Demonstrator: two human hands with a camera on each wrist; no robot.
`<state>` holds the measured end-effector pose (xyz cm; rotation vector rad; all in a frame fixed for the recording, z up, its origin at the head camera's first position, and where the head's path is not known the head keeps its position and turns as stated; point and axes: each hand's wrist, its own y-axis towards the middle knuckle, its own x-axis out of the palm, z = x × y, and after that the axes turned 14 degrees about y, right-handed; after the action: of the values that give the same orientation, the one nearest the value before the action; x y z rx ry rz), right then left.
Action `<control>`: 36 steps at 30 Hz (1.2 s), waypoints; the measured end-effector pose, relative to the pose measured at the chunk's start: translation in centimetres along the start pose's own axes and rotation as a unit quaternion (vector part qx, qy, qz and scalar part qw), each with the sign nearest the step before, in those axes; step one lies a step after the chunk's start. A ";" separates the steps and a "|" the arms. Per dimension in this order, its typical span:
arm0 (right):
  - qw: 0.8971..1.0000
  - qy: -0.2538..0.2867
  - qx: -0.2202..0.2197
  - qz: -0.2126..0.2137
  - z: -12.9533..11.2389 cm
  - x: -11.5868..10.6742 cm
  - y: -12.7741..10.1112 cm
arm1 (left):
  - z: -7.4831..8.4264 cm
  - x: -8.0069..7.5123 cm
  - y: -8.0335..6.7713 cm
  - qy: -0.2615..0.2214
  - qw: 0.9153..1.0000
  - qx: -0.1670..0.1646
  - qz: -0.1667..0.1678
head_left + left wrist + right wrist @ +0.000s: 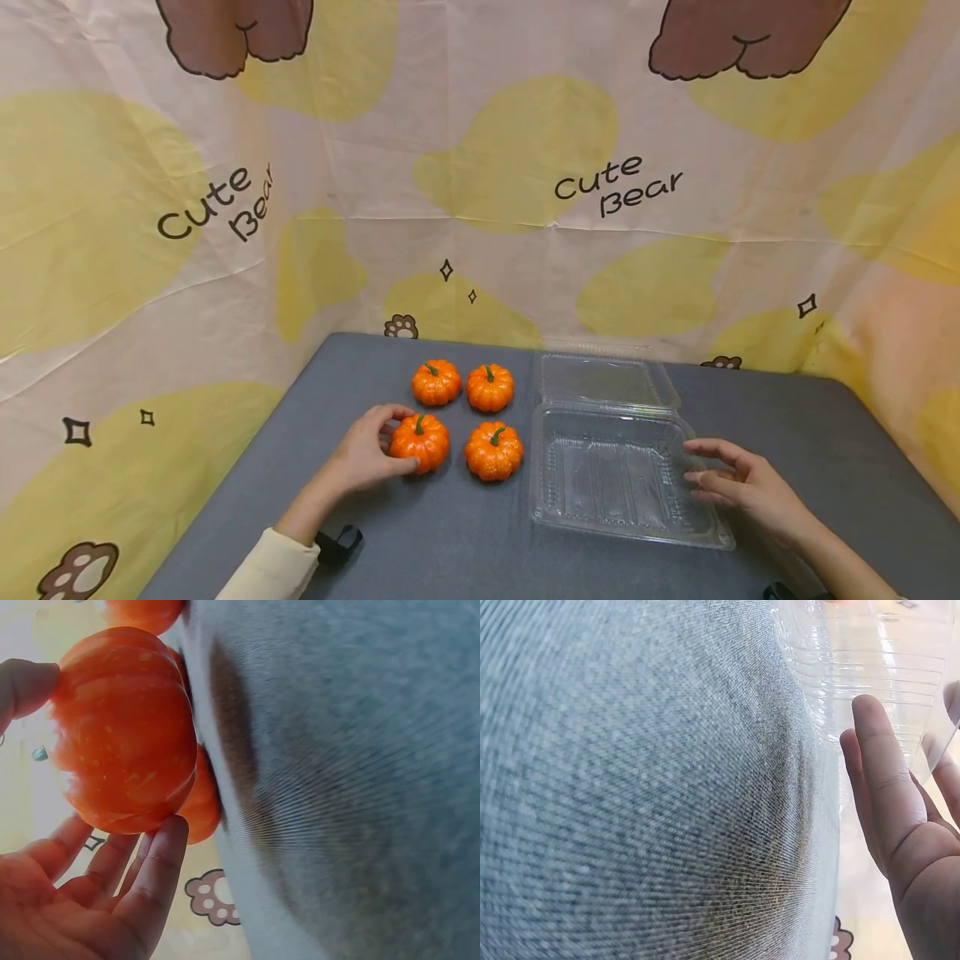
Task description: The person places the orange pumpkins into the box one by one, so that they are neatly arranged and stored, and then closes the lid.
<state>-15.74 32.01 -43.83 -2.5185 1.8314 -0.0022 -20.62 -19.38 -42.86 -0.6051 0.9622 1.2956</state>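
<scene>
My left hand (371, 450) holds a small orange pumpkin (422, 443) with a green stem, thumb on the near side and fingers around the far side. In the left wrist view the thumb and fingertips meet the skin of this pumpkin (127, 731). Three similar pumpkins stand close by: one to its right (494, 452) and two behind (437, 383) (491, 388). My right hand (753, 487) is at the right wall of a clear plastic container (633, 536), fingers extended. The right wrist view shows those fingers beside the ribbed clear wall (885, 667); whether they touch it, I cannot tell.
The container's hinged lid (600, 379) lies folded back behind its base. Everything rests on a grey cloth-covered table (450, 542). A patterned fabric backdrop (487, 167) rises directly behind the table and at its sides.
</scene>
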 end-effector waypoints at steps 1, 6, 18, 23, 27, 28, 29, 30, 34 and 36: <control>1.000 0.000 0.002 0.002 0.0 0.0 0.0 | 0.1 -0.2 0.0 -0.002 1.000 0.003 0.004; 1.000 -0.006 0.015 0.013 -0.2 0.1 -0.1 | 0.6 -0.8 0.0 0.004 1.000 0.010 0.016; 1.000 -0.010 0.023 0.019 -0.4 0.2 -0.2 | 2.8 -1.6 0.6 -0.019 0.999 0.038 0.021; 1.000 -0.006 0.019 0.018 -0.4 0.2 -0.2 | 4.1 -1.7 1.1 -0.041 0.997 0.063 0.019; 1.000 -0.005 0.019 0.014 -0.3 0.0 -0.2 | 5.1 -1.6 1.5 -0.050 0.997 0.062 0.015; 1.000 -0.004 0.019 0.013 -0.3 0.0 -0.2 | 5.4 -1.6 1.6 -0.053 0.997 0.061 0.014; 1.000 -0.004 0.018 0.012 -0.3 0.0 -0.2 | 5.8 -1.6 1.6 -0.058 0.996 0.059 0.012; 1.000 -0.005 0.018 0.011 -0.3 0.0 -0.2 | 6.2 -1.6 1.6 -0.061 0.996 0.058 0.011; 1.000 -0.003 0.016 0.009 -0.2 0.0 -0.2 | 8.5 -2.4 1.3 -0.085 0.994 0.070 0.001; 1.000 -0.001 0.018 0.009 -0.1 0.0 -0.2 | 9.7 -2.9 1.0 -0.093 0.992 0.079 -0.004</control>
<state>-15.54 32.09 -43.69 -2.4777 1.8348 -0.0336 -19.14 -12.58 -35.39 -0.3584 0.8973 1.2312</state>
